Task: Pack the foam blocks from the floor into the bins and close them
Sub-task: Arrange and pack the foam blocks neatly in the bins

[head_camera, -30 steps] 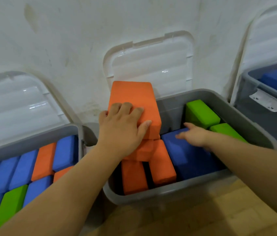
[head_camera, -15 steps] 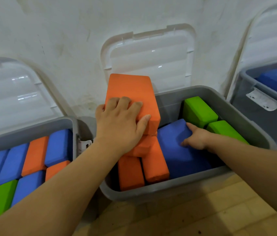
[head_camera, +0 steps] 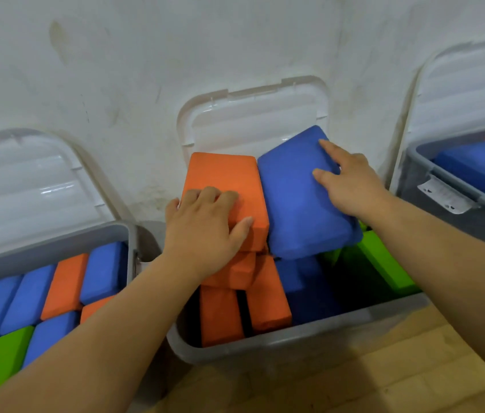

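The middle grey bin (head_camera: 295, 341) stands open, its clear lid (head_camera: 253, 120) leaning on the wall. My left hand (head_camera: 205, 231) grips a large orange foam block (head_camera: 223, 180) that is tilted up over the bin's left side. Beside it, my right hand (head_camera: 351, 186) holds a blue foam block (head_camera: 298, 204) raised at a slant above the bin, thumb and index finger on its top face. Below lie more orange blocks (head_camera: 220, 314), a blue block (head_camera: 303, 287) and green blocks (head_camera: 384, 263).
An open grey bin (head_camera: 56, 245) at the left holds several blue, orange and green blocks. Another open bin (head_camera: 443, 174) at the right holds blue and orange blocks. A white wall rises behind the bins, and wooden floor (head_camera: 384, 368) lies in front.
My right hand has lifted the blue block out of the bin's bottom and up beside the orange block. My left hand stays on the orange block.
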`<state>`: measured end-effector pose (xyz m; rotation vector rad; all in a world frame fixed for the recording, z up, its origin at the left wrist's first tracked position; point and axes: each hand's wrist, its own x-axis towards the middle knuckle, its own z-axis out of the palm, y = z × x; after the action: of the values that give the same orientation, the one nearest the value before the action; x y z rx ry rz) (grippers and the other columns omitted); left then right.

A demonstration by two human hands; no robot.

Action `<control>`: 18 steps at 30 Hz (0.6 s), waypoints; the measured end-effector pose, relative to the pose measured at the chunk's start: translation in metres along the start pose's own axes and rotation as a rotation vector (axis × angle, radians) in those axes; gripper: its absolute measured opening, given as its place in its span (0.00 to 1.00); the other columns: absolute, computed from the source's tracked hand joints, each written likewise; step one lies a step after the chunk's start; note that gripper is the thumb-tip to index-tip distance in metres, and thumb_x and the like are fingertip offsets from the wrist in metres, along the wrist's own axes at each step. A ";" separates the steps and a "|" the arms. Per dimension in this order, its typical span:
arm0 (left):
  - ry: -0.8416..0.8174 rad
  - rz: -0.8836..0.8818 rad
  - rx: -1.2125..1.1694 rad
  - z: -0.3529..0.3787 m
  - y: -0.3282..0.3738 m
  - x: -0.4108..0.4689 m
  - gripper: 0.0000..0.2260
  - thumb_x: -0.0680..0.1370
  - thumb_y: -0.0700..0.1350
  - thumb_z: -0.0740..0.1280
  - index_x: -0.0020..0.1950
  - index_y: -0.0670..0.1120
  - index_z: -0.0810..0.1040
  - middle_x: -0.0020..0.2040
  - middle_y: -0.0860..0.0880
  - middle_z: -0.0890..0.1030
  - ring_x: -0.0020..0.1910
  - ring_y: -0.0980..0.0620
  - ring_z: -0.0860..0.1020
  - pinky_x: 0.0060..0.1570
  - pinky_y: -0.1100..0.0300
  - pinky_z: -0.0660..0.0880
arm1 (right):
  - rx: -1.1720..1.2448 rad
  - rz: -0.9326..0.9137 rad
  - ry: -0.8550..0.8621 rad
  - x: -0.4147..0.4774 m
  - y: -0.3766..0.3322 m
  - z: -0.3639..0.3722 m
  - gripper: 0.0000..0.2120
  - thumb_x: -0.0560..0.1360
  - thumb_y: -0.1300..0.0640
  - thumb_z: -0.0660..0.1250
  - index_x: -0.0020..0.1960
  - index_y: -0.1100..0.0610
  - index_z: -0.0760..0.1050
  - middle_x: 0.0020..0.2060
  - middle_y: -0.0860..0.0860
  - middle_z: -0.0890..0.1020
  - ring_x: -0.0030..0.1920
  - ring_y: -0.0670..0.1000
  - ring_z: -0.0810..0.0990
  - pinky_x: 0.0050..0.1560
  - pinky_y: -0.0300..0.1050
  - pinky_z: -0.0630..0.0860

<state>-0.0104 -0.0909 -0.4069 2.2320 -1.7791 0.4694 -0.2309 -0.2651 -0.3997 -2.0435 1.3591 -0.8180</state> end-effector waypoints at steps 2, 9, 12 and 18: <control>-0.028 -0.032 -0.074 -0.009 0.004 0.004 0.33 0.76 0.69 0.50 0.75 0.54 0.68 0.64 0.48 0.77 0.63 0.42 0.74 0.63 0.41 0.70 | 0.023 -0.083 0.070 -0.004 -0.017 -0.014 0.28 0.81 0.48 0.63 0.79 0.37 0.58 0.73 0.51 0.63 0.63 0.50 0.73 0.61 0.38 0.63; -0.008 -0.081 -0.317 -0.024 0.013 0.011 0.37 0.76 0.70 0.53 0.81 0.56 0.50 0.79 0.44 0.58 0.75 0.41 0.64 0.71 0.41 0.67 | 0.272 -0.170 0.401 -0.008 -0.056 -0.033 0.28 0.82 0.50 0.63 0.79 0.41 0.60 0.65 0.46 0.62 0.49 0.22 0.67 0.55 0.17 0.59; 0.215 -0.069 -0.320 -0.035 0.015 0.010 0.37 0.78 0.69 0.56 0.82 0.54 0.50 0.81 0.40 0.52 0.78 0.38 0.56 0.75 0.38 0.60 | 0.532 -0.025 0.417 0.004 -0.069 -0.021 0.31 0.75 0.42 0.65 0.77 0.38 0.63 0.69 0.50 0.72 0.61 0.40 0.76 0.69 0.46 0.73; 0.283 0.244 0.076 -0.033 0.005 0.014 0.29 0.78 0.69 0.58 0.73 0.55 0.74 0.70 0.48 0.75 0.69 0.42 0.72 0.64 0.40 0.67 | 0.600 0.222 -0.121 0.007 -0.061 0.035 0.23 0.77 0.41 0.62 0.72 0.39 0.70 0.65 0.46 0.75 0.61 0.54 0.77 0.56 0.56 0.78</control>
<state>-0.0157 -0.0913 -0.3710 1.8856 -1.9114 0.8681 -0.1665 -0.2470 -0.3777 -1.4269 1.0806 -0.8584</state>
